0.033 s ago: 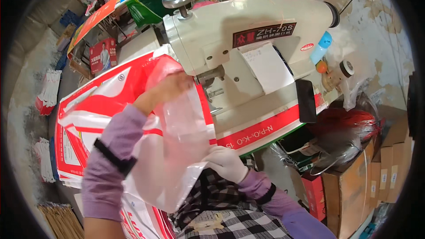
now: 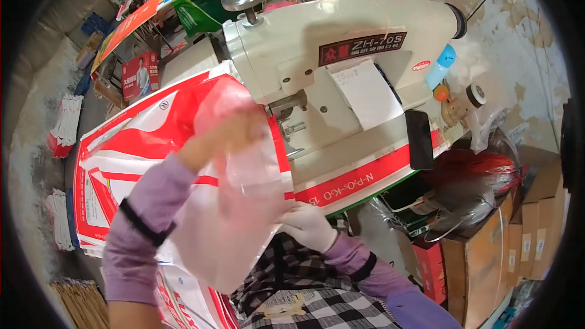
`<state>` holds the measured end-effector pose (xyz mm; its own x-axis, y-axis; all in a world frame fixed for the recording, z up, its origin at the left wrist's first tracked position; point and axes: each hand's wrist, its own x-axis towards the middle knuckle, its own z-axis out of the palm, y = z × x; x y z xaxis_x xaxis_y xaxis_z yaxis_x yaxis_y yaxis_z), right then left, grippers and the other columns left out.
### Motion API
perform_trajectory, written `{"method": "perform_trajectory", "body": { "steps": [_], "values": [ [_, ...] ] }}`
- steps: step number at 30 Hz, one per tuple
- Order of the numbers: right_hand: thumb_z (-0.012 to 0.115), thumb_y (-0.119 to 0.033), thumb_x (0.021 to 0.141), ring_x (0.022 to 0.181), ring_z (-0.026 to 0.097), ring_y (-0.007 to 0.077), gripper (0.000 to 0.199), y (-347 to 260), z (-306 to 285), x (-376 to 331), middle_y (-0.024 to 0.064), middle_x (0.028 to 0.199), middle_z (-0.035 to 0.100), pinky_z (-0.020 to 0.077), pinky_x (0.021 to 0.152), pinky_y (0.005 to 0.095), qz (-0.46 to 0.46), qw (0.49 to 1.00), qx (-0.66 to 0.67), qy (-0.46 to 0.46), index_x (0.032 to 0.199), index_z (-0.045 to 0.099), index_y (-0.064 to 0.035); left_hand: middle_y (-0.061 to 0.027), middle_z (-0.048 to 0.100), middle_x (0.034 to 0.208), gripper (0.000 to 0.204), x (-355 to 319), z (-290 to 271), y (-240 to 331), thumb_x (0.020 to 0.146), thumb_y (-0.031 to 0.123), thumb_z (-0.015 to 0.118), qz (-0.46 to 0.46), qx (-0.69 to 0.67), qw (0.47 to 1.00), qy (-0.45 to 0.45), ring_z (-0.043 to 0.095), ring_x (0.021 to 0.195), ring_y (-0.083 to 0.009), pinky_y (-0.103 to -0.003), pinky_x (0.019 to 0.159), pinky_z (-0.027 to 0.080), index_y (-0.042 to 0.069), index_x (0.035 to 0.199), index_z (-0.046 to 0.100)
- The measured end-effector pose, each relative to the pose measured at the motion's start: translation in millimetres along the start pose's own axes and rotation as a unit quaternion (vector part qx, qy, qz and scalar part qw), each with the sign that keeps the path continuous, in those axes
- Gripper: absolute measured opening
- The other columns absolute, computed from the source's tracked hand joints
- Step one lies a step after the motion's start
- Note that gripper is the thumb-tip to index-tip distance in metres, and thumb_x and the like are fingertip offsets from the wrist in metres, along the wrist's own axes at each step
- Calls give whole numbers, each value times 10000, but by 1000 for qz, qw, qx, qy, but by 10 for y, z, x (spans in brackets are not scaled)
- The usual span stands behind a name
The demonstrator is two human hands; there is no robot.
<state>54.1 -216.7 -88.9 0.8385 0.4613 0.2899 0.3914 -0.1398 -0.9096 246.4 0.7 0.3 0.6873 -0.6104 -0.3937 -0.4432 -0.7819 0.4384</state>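
A pale translucent plastic liner bag (image 2: pixel 213 237) spreads over red and white printed sacks (image 2: pixel 143 146) in front of me. My left hand (image 2: pixel 244 133), bare below a purple sleeve, is over the liner's upper part, close to the needle area of a cream industrial sewing machine (image 2: pixel 268 67). Motion smears its fingers. At the liner's right edge, my right hand (image 2: pixel 309 226) in a white glove has its fingers closed on the film. Beside the liner, a red-bordered sack edge lies against the machine's front.
A white paper pad (image 2: pixel 365 94) is on the machine, with a black flat object (image 2: pixel 420 140) hanging at its right. Cardboard boxes (image 2: pixel 475 268) stand at the lower right. Folded sack bundles (image 2: pixel 64 125) lie at the far left, near a red carton (image 2: pixel 140 76).
My left hand has shifted slightly down and is more blurred; its forearm moved a little left. The liner's lower part has billowed. My right hand keeps its hold almost unmoved.
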Motion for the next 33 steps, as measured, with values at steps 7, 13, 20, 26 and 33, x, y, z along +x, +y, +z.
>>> {"method": "perform_trajectory", "body": {
  "steps": [7,13,20,26,33],
  "values": [
    [686,-84,752,902,654,284,123,254,-34,602,86,841,689,518,811,389,-130,980,-137,64,874,704,-75,-118,341,1508,665,-860,229,380,770,318,725,95,296,950,35,300,1401,-322,-608,1051,313,162,1375,498],
    [688,-115,738,828,651,284,91,142,258,758,76,766,646,515,789,407,-150,968,-189,65,801,646,-67,-137,604,1176,386,-801,-85,-69,817,218,585,-44,363,931,0,656,947,-307,-460,739,515,153,1193,641],
    [670,-328,844,852,599,278,287,-334,859,1026,79,805,635,486,800,411,-134,958,-252,38,787,681,-46,-209,506,1351,465,-2282,473,197,783,188,717,-17,163,934,317,448,1304,-332,-534,1093,306,89,1219,593],
    [717,-194,788,850,609,261,118,-1249,1112,894,49,836,576,528,682,377,-350,934,-73,8,849,683,-99,-227,234,1545,1071,-4005,1250,-466,578,35,854,-214,173,806,524,244,1424,-413,-492,1148,275,76,1483,283],
    [624,-183,879,841,621,201,140,-2596,1402,714,49,907,593,526,764,328,-402,901,104,-124,962,623,-70,-210,211,1564,875,-4107,1595,-561,755,16,724,-277,113,608,736,216,1442,-382,-470,1173,200,39,1496,259]
  ]
}}
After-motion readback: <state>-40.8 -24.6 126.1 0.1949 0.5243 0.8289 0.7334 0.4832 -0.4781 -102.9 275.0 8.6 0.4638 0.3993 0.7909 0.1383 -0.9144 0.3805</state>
